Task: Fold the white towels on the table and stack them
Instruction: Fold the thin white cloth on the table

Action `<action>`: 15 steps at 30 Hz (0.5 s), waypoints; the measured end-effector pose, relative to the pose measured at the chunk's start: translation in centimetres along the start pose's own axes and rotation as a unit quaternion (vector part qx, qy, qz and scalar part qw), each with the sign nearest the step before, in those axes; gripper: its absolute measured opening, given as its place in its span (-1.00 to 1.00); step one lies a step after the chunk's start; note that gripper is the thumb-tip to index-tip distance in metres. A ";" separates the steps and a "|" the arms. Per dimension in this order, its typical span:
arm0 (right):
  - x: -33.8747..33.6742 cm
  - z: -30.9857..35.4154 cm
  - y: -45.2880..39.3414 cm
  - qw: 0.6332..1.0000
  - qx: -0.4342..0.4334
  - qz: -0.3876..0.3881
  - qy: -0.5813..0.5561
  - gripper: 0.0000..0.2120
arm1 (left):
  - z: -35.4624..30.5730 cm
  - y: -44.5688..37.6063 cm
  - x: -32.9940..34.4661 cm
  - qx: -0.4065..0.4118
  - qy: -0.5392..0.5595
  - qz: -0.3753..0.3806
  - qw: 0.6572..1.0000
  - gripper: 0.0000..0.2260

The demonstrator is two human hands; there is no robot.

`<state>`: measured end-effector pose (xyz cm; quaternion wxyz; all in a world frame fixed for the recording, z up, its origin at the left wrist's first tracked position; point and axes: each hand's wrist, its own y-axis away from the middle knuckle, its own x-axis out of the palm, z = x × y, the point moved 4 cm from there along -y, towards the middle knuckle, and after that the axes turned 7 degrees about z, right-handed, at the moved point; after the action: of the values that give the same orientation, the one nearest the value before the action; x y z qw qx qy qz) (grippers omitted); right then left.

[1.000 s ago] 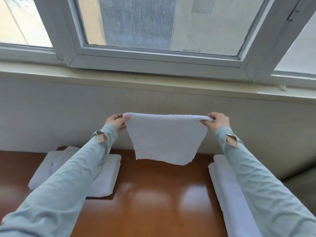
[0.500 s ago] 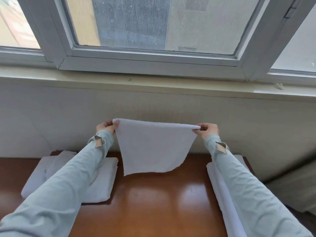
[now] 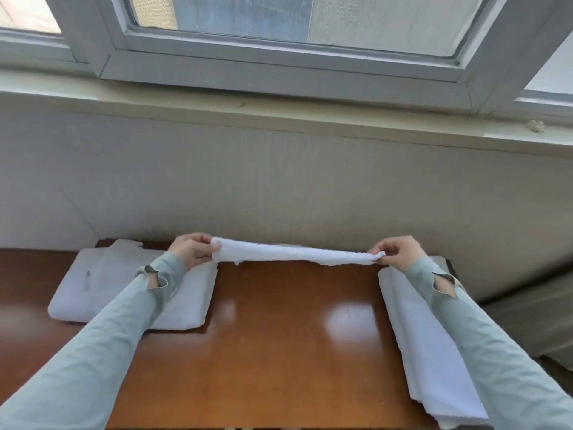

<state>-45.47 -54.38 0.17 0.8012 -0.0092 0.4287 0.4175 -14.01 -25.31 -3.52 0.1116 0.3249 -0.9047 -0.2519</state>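
A white towel (image 3: 294,253) is stretched level between my hands at the far edge of the brown table (image 3: 279,352), showing only as a thin band. My left hand (image 3: 192,251) pinches its left end and my right hand (image 3: 398,251) pinches its right end. A stack of folded white towels (image 3: 93,293) lies on the table's left side, partly under my left sleeve. On the right side lies a long pile of white towels (image 3: 434,361), partly covered by my right sleeve.
A pale wall rises just behind the table, with a window sill (image 3: 279,113) and window frame above it. A grey surface (image 3: 533,324) shows past the table's right edge.
The towel hung down as a wide sheet from my raised hands; now both hands have come lower toward the table's far edge and the towel is level, seen edge-on.
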 end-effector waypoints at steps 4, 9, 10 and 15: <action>5.2 -4.0 1.8 0.989 0.036 0.123 0.073 -0.69 | 7.4 0.6 0.5 -0.120 -0.057 0.014 0.991 -0.71; 11.0 -8.6 2.4 0.967 0.063 0.218 0.116 -0.63 | 14.2 0.8 1.0 -0.229 -0.089 0.013 0.969 -0.69; 11.8 -9.2 2.3 0.966 0.072 0.219 0.119 -0.61 | 14.9 0.8 1.3 -0.235 -0.094 0.002 0.967 -0.70; 14.2 -10.1 0.8 0.982 0.139 0.126 0.026 -0.84 | 17.0 -1.4 0.7 -0.141 -0.099 -0.097 0.980 -0.87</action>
<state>-48.82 -48.26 -15.77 0.7240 0.1453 0.5012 0.4512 -20.05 -20.20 -18.68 0.0413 0.3653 -0.8311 -0.4173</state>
